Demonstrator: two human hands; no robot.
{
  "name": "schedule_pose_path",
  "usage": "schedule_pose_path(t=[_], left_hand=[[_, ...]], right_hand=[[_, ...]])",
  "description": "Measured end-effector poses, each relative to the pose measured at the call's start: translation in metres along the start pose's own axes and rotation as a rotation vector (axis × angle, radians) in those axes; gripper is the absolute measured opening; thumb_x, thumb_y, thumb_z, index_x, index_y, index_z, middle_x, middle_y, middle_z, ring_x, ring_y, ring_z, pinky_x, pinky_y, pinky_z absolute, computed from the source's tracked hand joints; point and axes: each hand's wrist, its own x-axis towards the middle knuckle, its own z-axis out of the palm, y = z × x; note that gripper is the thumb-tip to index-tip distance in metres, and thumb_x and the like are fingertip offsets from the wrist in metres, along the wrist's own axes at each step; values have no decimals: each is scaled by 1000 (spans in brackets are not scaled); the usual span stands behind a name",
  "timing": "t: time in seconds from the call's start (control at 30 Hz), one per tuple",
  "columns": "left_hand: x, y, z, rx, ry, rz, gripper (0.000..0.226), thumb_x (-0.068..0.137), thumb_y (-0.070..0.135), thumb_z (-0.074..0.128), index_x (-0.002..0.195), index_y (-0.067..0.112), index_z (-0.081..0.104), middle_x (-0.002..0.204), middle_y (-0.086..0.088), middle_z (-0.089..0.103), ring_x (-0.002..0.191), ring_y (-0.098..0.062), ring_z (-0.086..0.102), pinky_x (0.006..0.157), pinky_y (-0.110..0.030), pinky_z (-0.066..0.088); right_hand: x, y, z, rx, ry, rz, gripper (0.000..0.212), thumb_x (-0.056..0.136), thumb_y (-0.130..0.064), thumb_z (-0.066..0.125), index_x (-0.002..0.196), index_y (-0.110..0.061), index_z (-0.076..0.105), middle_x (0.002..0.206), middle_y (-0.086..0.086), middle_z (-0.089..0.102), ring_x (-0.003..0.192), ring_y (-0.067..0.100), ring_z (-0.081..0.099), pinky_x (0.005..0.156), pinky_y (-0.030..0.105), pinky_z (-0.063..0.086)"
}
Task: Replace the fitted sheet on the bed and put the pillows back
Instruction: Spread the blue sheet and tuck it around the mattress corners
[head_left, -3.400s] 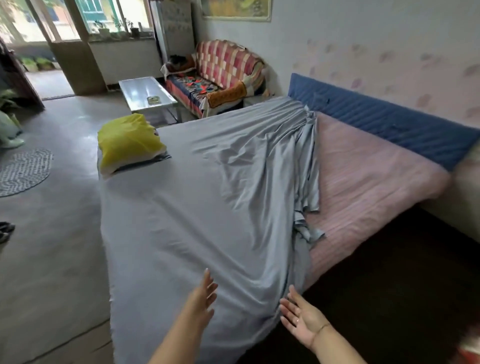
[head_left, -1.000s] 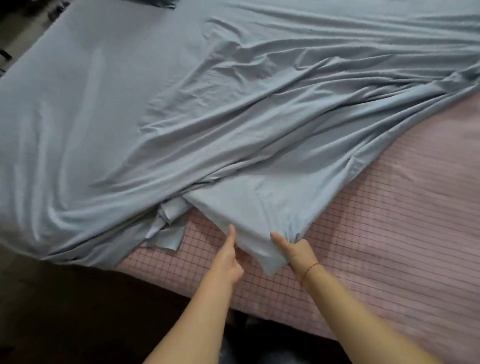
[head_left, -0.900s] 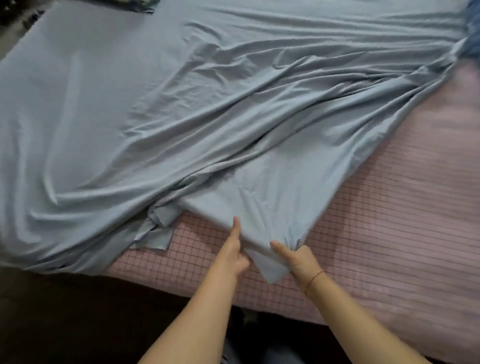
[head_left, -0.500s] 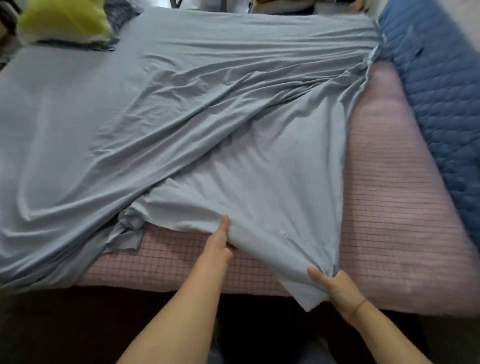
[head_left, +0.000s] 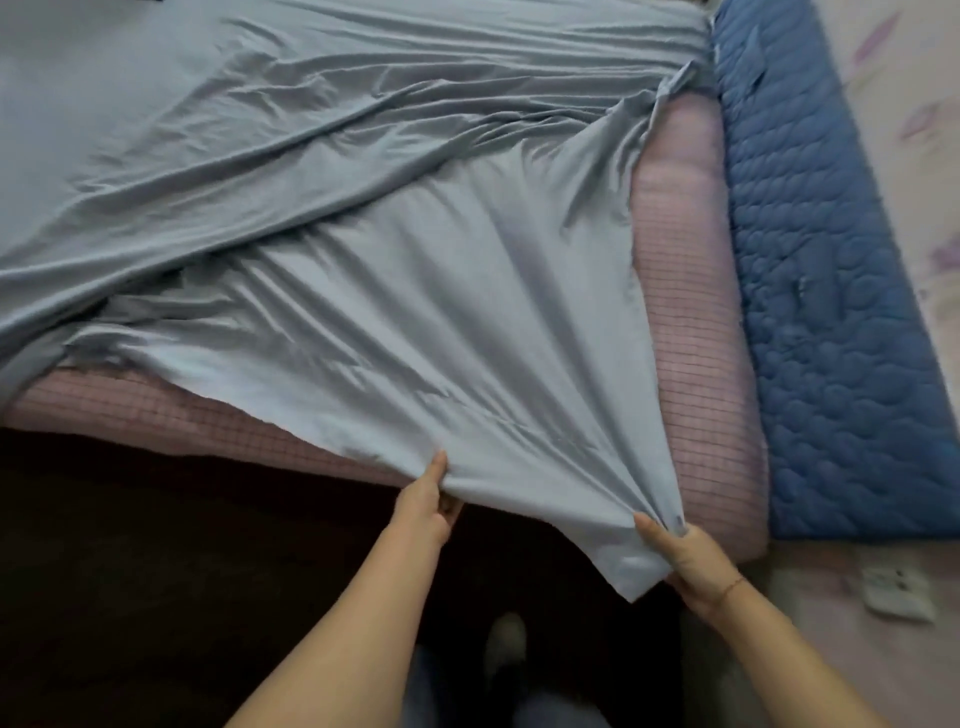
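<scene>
A light grey-blue fitted sheet (head_left: 415, 291) lies wrinkled over most of the pink checked mattress (head_left: 691, 332). Its near corner is drawn out taut over the mattress's front edge. My left hand (head_left: 428, 506) pinches the sheet's hem, thumb on top. My right hand (head_left: 685, 561) grips the bunched corner of the sheet near the mattress's front right corner. A strip of bare mattress shows along the right side and at the front left. No pillow is in view.
A blue quilted headboard pad (head_left: 821, 291) runs along the mattress's right side against a pale patterned wall (head_left: 914, 104). The floor (head_left: 156, 571) in front of the bed is dark. My feet and legs (head_left: 504, 654) show below, between my arms.
Both hands have pulled the sheet's corner to the right and toward me, spreading it over more of the pink mattress. The view has shifted right, and the yellow pillow has left the frame.
</scene>
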Motion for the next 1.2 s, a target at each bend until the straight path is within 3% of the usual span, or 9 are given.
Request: schedule_pose_path(t=[0.1,0.27,0.4,0.53,0.6,0.73,0.83,1.03,1.2], left_hand=[[-8,-30,6,21,-17,16,26,86,20,72,108,12,59,91,-7,67,79,-21,64,57,-32,55],[-21,-74,18,185,-85,6,22,88,21,70,105,13,59,95,-4,67,82,-17,64,69,-31,51],[-35,-115,15,255,-75,-8,23,86,24,72,104,14,60,102,-5,67,86,-19,64,66,-30,50],[-44,-159,4,247,-33,-30,25,86,23,73,104,13,60,103,-5,67,87,-19,64,66,-30,49],[-48,-181,1,222,-4,-30,22,86,23,73,101,12,61,99,-5,67,84,-18,64,66,-29,49],[-57,-230,0,188,39,-42,15,88,21,70,94,12,60,92,-5,66,78,-18,62,62,-28,47],[-68,-259,0,178,50,-47,13,89,20,68,92,11,59,88,-6,65,75,-18,60,61,-29,46],[-80,-297,13,230,40,-54,14,89,21,69,93,11,60,86,-6,65,71,-17,59,58,-28,45],[-79,-320,24,251,24,-69,17,88,24,70,98,13,61,96,-6,68,80,-19,63,61,-29,46]], right_hand=[[-11,17,-49,13,70,1,69,63,-33,84,117,3,60,99,18,73,84,26,72,68,30,60],[-22,51,-111,23,224,-42,105,15,-59,92,101,-4,65,92,12,74,87,27,67,80,35,57],[-24,73,-144,126,277,-24,70,67,-32,83,117,10,59,81,9,74,83,28,63,70,28,58],[-26,96,-177,52,323,-11,114,15,-65,90,105,0,64,98,19,70,96,35,64,94,44,51],[-26,98,-193,29,316,6,114,12,-66,88,102,-2,64,95,17,70,91,32,64,86,40,53],[-33,101,-217,16,376,38,92,40,-56,89,104,6,63,78,10,64,71,23,57,59,24,51],[-32,104,-235,45,415,22,101,18,-68,87,90,-2,64,74,9,61,67,21,51,56,25,49],[-32,110,-262,220,409,56,29,86,-24,68,105,-6,58,83,10,60,69,21,53,45,16,52],[-30,115,-277,310,446,37,10,92,-19,61,87,-11,59,58,0,67,58,17,58,46,19,53]])
